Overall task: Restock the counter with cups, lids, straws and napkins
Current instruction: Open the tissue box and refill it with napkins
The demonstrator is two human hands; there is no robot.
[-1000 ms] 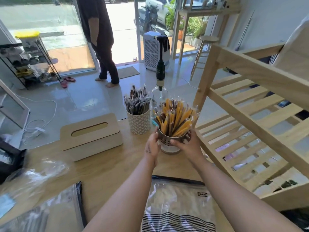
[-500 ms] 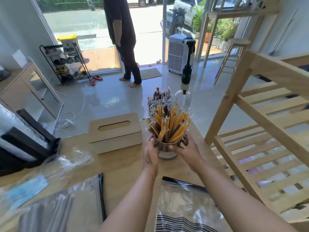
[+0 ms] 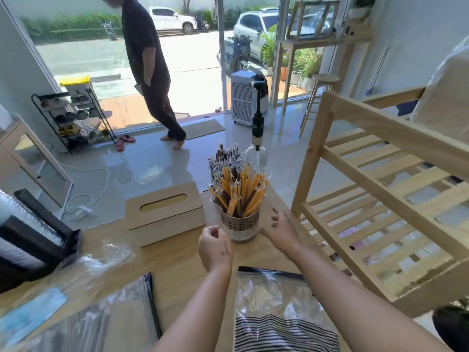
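A perforated metal holder full of yellow wrapped straws stands on the wooden counter. Behind it a second cup of dark wrapped straws shows partly. My left hand hangs just left of the holder with loosely curled fingers, holding nothing. My right hand is just right of the holder, fingers relaxed, apart from it. A wooden napkin box sits to the left.
A glass pump bottle stands behind the straws. A wooden slatted rack fills the right. Zip bags and crumpled plastic lie near me. Black lid racks sit far left. A person walks beyond the counter.
Both hands have let go of the straw holder and drawn back from it. The holder now stands alone on the counter. The person beyond has stepped rightwards.
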